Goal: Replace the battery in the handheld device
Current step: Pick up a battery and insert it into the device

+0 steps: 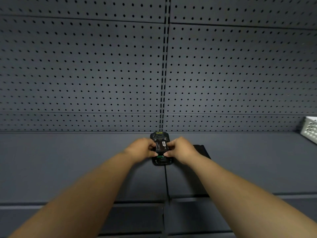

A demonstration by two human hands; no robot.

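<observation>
A black handheld device point(161, 161) lies face down on the grey shelf point(68, 160), its long axis pointing at the back wall. Its battery bay is uncovered, and a green part shows near the lower end. A black battery point(160, 146) with a white label sits over the bay, between my two hands. My left hand point(141, 148) grips the battery's left side with thumb and fingers. My right hand point(180, 149) grips its right side the same way. My fingers hide the middle edges of the device.
A flat black piece point(203, 151) lies on the shelf just right of my right hand, partly hidden by it. A white perforated basket point(309, 129) stands at the far right edge. A grey pegboard wall point(85, 66) rises behind the shelf.
</observation>
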